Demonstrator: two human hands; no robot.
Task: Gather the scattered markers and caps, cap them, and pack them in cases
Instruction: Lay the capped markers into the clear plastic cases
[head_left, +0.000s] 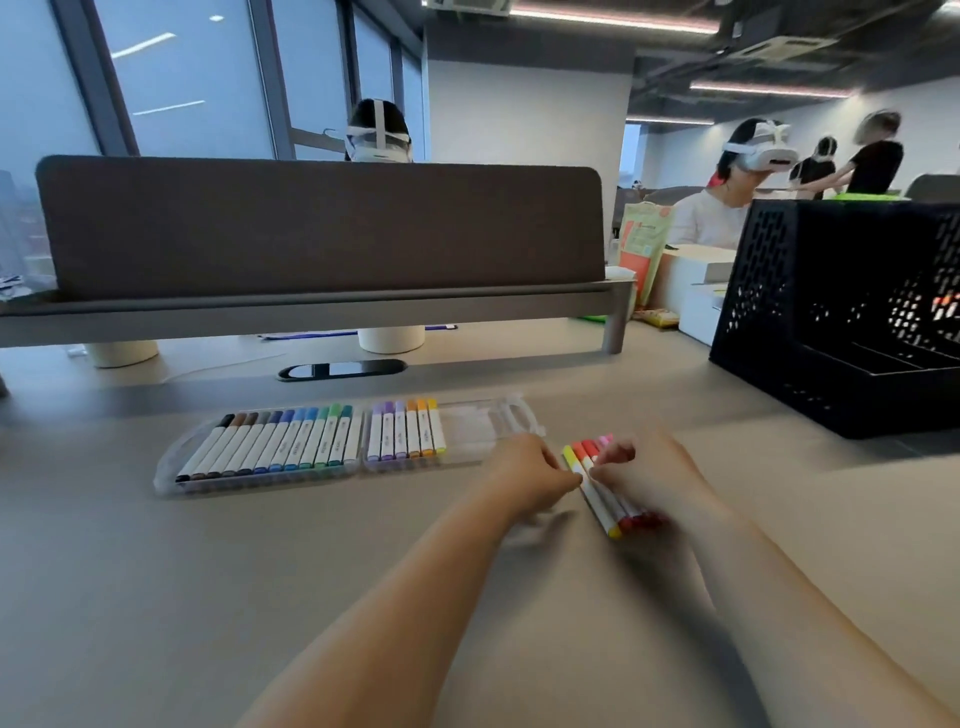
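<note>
A clear plastic marker case (478, 431) lies open on the desk. Its left half holds a full row of capped markers (275, 441) from black through green. Its right half holds several purple, orange and yellow markers (408, 431), with bare room at its right end. Just right of the case lies a bundle of capped yellow, orange, red and pink markers (597, 488). My left hand (530, 475) pinches the bundle from the left. My right hand (644, 475) grips it from the right, fingers curled over it. The image is blurred around the hands.
A black perforated crate (831, 312) stands at the right rear of the desk. A grey divider screen (322, 228) and a cable port (340, 370) run along the back. Other people wearing headsets sit beyond it. Bare desk surface lies in front of me.
</note>
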